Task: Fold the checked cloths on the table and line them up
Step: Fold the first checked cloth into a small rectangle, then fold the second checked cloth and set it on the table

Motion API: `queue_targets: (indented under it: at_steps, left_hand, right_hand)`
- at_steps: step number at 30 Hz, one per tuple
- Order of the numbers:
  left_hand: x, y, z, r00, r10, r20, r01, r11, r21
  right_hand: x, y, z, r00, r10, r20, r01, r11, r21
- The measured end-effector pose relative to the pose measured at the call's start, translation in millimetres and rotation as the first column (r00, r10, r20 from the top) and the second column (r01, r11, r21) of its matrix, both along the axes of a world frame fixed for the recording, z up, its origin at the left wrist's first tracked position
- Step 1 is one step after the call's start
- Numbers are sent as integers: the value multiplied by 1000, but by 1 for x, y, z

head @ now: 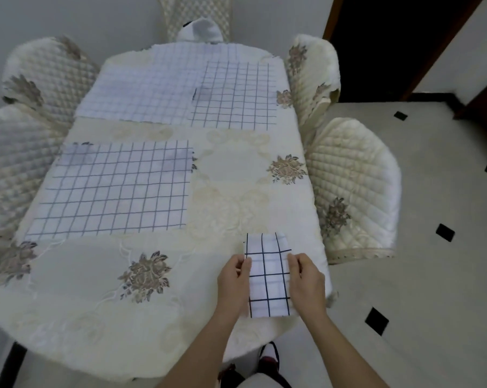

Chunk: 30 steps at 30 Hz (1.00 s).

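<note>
Left hand [233, 285] and right hand [308, 284] flank the folded cloth [268, 278], fingers [246, 265] pinching its edges

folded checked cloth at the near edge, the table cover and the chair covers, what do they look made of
Folded checked cloth: thin woven fabric, probably cotton, matte; it holds a flat, sharp-edged fold, with dark grid lines. Table cover: thicker cream textile, faintly sheened, with raised scroll patterns and flower motifs, maybe embroidered. Chair covers: padded quilted fabric, diamond stitching, slight sheen.

On table [82, 275], folded cloth [268, 278] right of spread cloth [113, 189].
</note>
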<state>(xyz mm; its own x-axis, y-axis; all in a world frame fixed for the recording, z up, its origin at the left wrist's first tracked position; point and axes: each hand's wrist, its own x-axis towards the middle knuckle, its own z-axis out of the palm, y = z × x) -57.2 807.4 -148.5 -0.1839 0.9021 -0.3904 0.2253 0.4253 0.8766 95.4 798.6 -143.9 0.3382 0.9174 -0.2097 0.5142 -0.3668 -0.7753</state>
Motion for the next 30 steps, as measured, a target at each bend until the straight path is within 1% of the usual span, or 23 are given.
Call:
queue_targets:
  at_steps: [2, 5, 9, 14, 19, 24, 26, 28, 30]
  left_hand:
    - [0, 13, -8, 1000, -12, 19, 13, 999, -51]
    - [1, 33, -17, 999, -40, -4, 40, 993, -115]
    - [6, 61, -24, 990, -91, -105, 74, 985, -157]
    - [14, 85, -28, 946, -191, -263, 146, 972, -183]
    - [20, 92, -32, 911, -241, -334, 171, 959, -225]
    - [22, 90, -33, 814, -282, -508, 221, 959, -179]
    - [22, 87, -34, 766, -301, -568, 241, 954, -181]
    - [21, 85, -37, 699, -316, -641, 259, 948, -185]
    - [21, 83, -37, 666, -306, -680, 249, 951, -184]
  right_hand:
    - [6, 11, -8, 1000, -2, 9, 2, 999, -50]
    - [13, 29, -19, 1000, -3, 1, 3, 995, -99]
    - [22, 55, -31, 999, 31, 13, -28, 987, -157]
    - [31, 74, -41, 994, 67, 89, -43, 968, -248]
    - [39, 77, -44, 987, 47, 154, -9, 969, -245]
    - [40, 77, -48, 969, 60, 240, -3, 973, -231]
    - [40, 77, -48, 967, 60, 247, -2, 974, -228]
    - [40, 78, -48, 966, 55, 253, 6, 973, -232]
    - [40, 78, -48, 964, 53, 261, 12, 971, -239]
